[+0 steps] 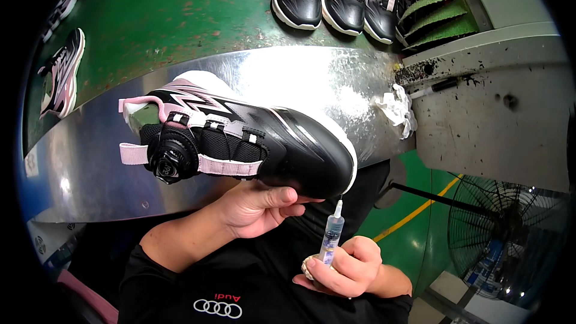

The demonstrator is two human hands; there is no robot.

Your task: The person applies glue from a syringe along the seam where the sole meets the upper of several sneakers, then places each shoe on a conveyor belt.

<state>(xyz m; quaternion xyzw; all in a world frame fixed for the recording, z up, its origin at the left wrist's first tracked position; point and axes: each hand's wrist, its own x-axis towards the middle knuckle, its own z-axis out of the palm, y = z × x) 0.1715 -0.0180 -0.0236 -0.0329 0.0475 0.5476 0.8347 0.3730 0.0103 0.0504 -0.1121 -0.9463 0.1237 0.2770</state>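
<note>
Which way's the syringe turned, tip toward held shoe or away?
Toward it: the syringe has its tip by the toe of the held shoe, right hand around its rear. Tip touching: cannot tell.

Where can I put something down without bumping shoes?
On the scuffed green tabletop, between the lone pink-and-black sneaker at left and the row of white-soled black sneakers. Also on the shiny silver metal ledge, left of the held black-and-pink sneaker. It's crowded top right, where that row stands.
</note>
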